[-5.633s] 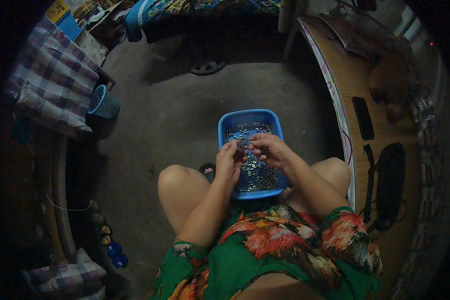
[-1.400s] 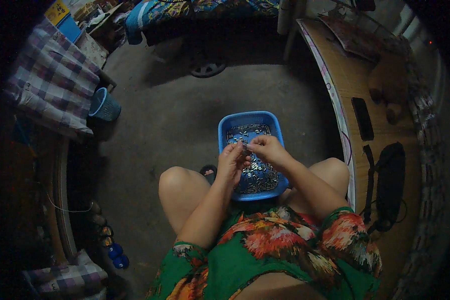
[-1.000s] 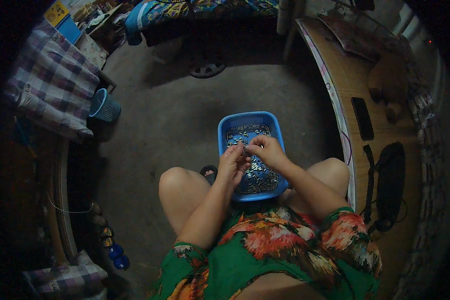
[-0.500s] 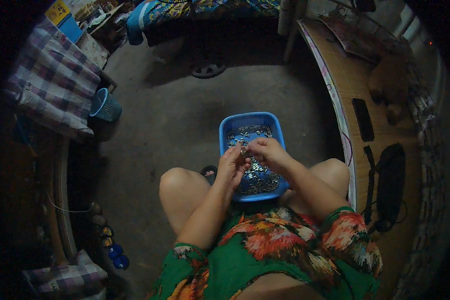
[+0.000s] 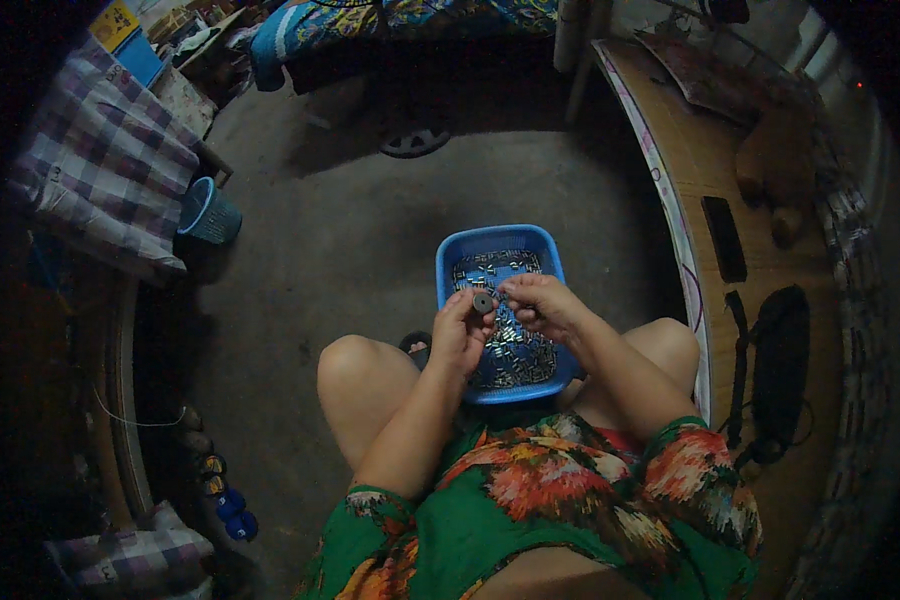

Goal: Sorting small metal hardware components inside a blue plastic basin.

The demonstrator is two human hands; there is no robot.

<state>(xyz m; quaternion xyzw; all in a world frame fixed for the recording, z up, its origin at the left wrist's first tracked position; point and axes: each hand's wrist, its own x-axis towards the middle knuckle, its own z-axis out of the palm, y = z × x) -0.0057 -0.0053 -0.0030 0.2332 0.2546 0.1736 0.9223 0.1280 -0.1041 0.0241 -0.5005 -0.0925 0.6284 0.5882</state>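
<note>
Hands (image 5: 505,320) over blue basket (image 5: 450,262) — knees beside, wooden board (image 5: 700,170) right

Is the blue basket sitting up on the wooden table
No, the blue basket sits low between the person's knees, apart from the wooden table on the right.

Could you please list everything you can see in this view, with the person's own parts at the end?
blue tray: one, blue, on the floor between the knees
small metal pieces: many, silvery, filling the tray
round disc: one, grey, at the left fingertips
small basket: one, teal, floor at left
checked cloth: one, purple and white, far left
wooden table: one, tan, right side
left hand: one, grip on the disc
right hand: one, pinching something too small to tell
</note>
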